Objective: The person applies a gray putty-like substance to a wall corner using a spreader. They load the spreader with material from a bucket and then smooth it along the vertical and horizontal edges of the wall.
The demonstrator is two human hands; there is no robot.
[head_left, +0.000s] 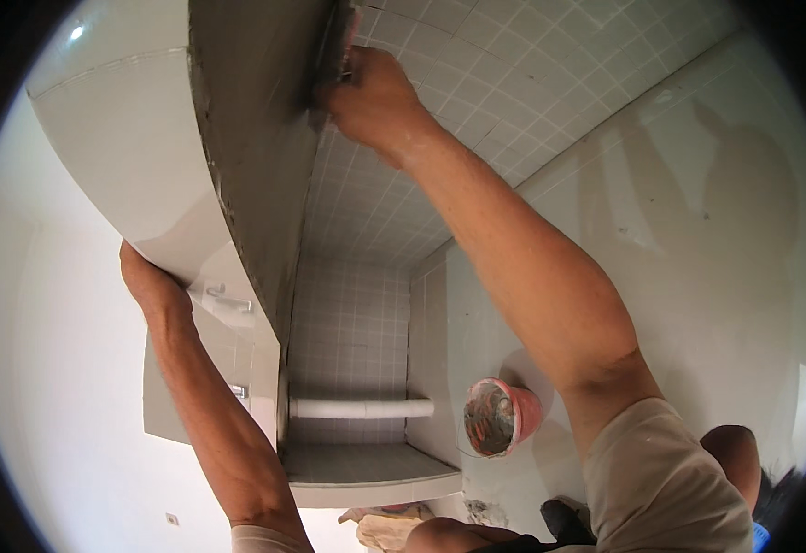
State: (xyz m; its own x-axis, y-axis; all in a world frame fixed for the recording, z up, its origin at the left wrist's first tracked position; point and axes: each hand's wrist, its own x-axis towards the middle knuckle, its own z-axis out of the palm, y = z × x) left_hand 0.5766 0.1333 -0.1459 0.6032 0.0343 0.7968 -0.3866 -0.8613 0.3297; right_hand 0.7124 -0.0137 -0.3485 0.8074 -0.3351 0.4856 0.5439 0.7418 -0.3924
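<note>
My right hand is stretched up and ahead, its fingers closed round a trowel. The trowel's dark blade lies along a grey, mortar-coated face; motion blurs it a little. Joined to that face along a rough edge is a smooth, pale panel. At the panel's outer left edge is my left hand, bent at the wrist. Its fingers are hidden by the panel, so their grip does not show.
Below my right forearm sits a pink bucket with grey mortar inside. A white pipe crosses a recess lined with small grey tiles. A pale ledge runs beneath it. Cloth or sacking lies by my knee.
</note>
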